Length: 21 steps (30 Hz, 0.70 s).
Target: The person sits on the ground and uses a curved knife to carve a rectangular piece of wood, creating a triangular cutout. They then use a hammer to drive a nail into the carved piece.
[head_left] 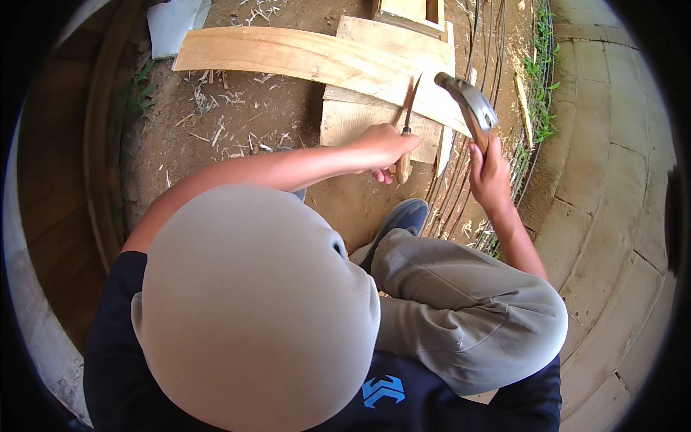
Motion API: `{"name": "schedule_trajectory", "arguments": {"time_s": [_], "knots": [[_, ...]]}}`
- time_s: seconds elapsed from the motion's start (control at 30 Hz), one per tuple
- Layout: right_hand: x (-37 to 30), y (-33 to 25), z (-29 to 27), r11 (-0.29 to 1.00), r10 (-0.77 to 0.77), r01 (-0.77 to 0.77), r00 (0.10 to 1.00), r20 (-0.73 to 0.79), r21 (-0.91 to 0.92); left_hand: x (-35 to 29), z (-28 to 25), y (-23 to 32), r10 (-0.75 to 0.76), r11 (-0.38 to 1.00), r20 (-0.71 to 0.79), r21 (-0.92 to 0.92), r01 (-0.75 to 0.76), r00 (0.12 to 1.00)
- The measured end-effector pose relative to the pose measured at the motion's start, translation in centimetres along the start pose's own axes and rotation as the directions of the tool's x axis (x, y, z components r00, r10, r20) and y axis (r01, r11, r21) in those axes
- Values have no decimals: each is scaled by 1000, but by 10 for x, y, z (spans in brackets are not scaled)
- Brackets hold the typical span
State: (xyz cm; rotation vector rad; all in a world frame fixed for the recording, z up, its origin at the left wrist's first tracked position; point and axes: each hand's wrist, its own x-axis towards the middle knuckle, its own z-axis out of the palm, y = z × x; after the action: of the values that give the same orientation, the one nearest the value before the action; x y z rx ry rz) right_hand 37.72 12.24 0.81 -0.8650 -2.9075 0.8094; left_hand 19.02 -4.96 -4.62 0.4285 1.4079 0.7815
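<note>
My left hand [389, 147] is closed around a chisel [404, 169] with a wooden handle and a narrow dark blade. Its blade points away from me, over a long, pale wooden board [309, 56]; whether the tip touches the wood I cannot tell. In my right hand [491, 173] is a claw hammer [471, 104], gripped by its wooden handle. The metal head is raised above the board's right end, to the right of the chisel. Under the long board lie wider wooden planks [345, 122], partly hidden by it.
A wooden frame or box [414, 13] stands at the far edge of the planks. Dark rods or cables [450, 194] run along the ground at right, beside green plants and a paved strip [604, 180]. Wood shavings litter the dirt; a pale slab [175, 25] lies far left.
</note>
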Motion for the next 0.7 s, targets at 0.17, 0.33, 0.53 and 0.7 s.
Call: {"name": "schedule_trajectory", "arguments": {"time_s": [0.17,0.33,0.53,0.7], "knots": [[-3,5,9,989,-11,23,996,83,-148,-1,1,1,1,1000,13,12,-1,1000],[-4,3,3,996,92,-92,996,8,14,-6,0,3,5,1000,0,-7,-5,1000],[-2,-3,7,993,-42,47,998,47,-105,-1,-3,-6,1,1000,-16,4,-1,1000],[-8,-5,11,978,174,-138,956,238,-157,-1,3,-2,34,999,3,15,-34,999]]}}
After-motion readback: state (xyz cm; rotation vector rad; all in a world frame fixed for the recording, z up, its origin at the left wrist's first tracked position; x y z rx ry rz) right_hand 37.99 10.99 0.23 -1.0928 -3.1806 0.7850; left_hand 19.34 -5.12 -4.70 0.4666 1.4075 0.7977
